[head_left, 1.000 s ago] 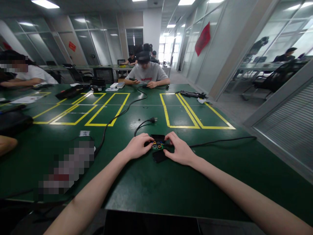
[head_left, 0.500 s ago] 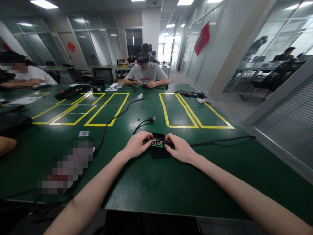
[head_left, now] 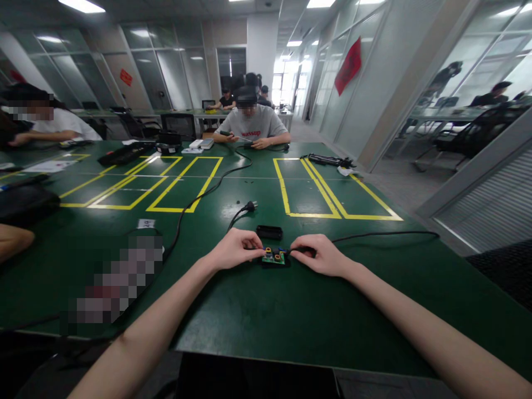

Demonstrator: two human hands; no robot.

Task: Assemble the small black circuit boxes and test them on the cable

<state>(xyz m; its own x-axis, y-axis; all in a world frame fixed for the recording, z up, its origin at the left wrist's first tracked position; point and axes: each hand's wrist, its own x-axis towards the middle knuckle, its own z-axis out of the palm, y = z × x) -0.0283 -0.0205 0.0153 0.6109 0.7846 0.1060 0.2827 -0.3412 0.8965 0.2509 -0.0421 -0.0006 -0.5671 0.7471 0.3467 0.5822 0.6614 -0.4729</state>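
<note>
A small green circuit board (head_left: 273, 256) with yellow-ringed coils lies between my hands, over a black case half (head_left: 272, 266) that mostly hides beneath it. Just beyond it sits another black case half (head_left: 269, 232), its hollow side up. My left hand (head_left: 239, 249) pinches the board's left end between thumb and fingertips. At the right end, my right hand (head_left: 316, 254) is closed on the black cable (head_left: 382, 234), which runs off to the right behind it. A black cord with a plug (head_left: 249, 206) comes out from behind my left hand; its near end is hidden.
A long black cord (head_left: 178, 224) crosses the green table (head_left: 266, 321). To the left lies a blurred-out object (head_left: 120, 277) near a small label (head_left: 146, 223). Yellow tape (head_left: 313, 215) marks the far side. A person (head_left: 253, 124) sits opposite, and a co-worker's forearm (head_left: 14, 238) rests at left.
The circuit board has come toward me, out of the far case half and over the nearer one. Both hands moved with it. The view has shifted slightly.
</note>
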